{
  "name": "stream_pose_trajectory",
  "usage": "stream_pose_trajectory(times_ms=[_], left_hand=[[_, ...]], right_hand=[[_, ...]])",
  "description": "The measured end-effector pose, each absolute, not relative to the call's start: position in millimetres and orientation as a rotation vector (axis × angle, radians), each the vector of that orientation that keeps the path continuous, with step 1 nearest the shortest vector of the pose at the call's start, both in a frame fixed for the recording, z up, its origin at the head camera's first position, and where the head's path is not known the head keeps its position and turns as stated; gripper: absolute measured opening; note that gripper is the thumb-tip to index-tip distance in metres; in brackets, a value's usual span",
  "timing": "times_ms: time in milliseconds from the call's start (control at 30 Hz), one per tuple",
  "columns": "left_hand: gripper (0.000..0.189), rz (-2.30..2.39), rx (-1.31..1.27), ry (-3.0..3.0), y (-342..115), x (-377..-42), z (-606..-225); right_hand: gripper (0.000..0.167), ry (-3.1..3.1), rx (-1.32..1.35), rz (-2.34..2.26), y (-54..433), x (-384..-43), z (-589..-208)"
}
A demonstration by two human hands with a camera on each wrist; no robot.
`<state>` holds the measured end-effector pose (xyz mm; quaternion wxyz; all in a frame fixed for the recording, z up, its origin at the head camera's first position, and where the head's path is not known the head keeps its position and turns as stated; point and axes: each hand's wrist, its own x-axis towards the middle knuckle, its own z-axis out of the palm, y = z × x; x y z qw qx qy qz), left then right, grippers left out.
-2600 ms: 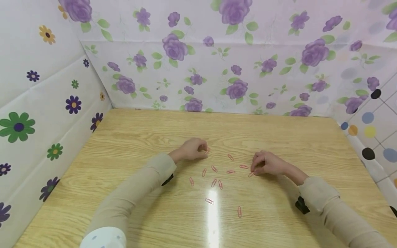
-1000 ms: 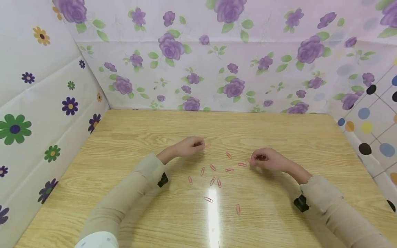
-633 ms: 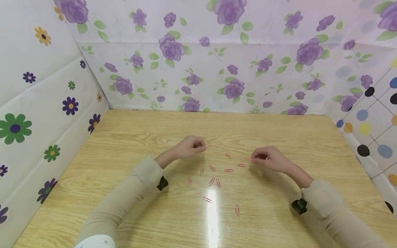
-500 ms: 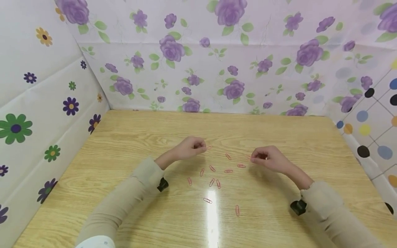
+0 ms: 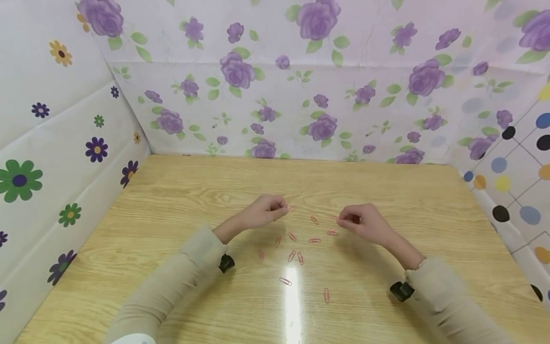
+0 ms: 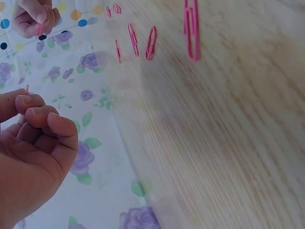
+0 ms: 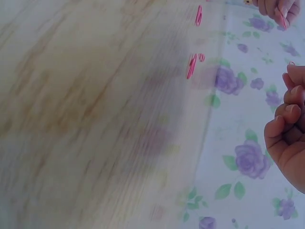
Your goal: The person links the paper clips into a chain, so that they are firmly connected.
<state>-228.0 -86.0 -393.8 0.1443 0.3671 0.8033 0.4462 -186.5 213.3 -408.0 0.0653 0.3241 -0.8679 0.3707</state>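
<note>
My left hand (image 5: pixel 263 211) pinches a pink paper clip (image 5: pixel 291 208) between thumb and forefinger, its free end pointing right. Facing it, my right hand (image 5: pixel 368 224) pinches another pink paper clip (image 5: pixel 334 217), which points left. Both hands are raised over the wooden table, a short gap between the two clips. In the right wrist view the left hand's clip (image 7: pixel 283 21) hangs below its fingertips. The left wrist view shows the other clip (image 6: pixel 39 29) at the right hand's fingertips. Several loose pink paper clips lie below and between the hands, one (image 5: pixel 314 220) nearest the gap.
Closest to the front edge lie two more paper clips, one tilted (image 5: pixel 285 282) and one upright in view (image 5: pixel 326 295). A wooden table (image 5: pixel 193 181) carries everything. Purple-flowered sheeting (image 5: pixel 283 110) closes off the back, with patterned sheets at both sides. Light glares on the front middle.
Both hands have lifted their pinched paper clips off the tabletop since the earliest frame. Lately the right hand has moved left, narrowing the gap to the left hand. The loose clips lie as before.
</note>
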Motion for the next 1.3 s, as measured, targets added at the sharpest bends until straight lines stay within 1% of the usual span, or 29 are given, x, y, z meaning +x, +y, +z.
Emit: stream_pose_trajectory(times_ms=[267,500,933,1300], left_hand=[[0.016,1.264,1.099,2.336,-81.4,-221.9,-391.7],[0.016,1.275,1.077,2.324,-79.0,-216.8,-389.6],[0.021,1.266,1.044,2.342,-77.1,-214.5,-382.4],[0.018,1.312,0.964,2.297,-71.1,-211.6,-378.1]], right_hand=[[0.013,-2.549,1.027,1.028,200.4,-182.3,-402.6],[0.009,-2.524,1.056,0.984,190.0,-181.4,-401.4],[0.012,-2.424,1.123,0.859,170.2,-182.4,-396.2],[0.015,-2.341,1.158,0.822,155.2,-183.5,-394.6]])
